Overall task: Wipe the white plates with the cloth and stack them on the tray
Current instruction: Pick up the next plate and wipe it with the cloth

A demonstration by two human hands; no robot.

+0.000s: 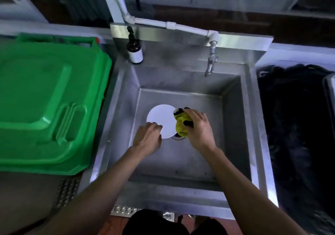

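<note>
A round white plate is inside the steel sink, above the drain. My left hand holds its near left edge, fingers curled at the rim. My right hand grips a bunched yellow-green cloth with black patches against the plate's right edge. The cloth hides that part of the plate. No tray shows clearly.
A green bin lid fills the left side. A dark pump bottle stands at the sink's back left corner, with a tap at the back right. A dark bin with a black liner is on the right.
</note>
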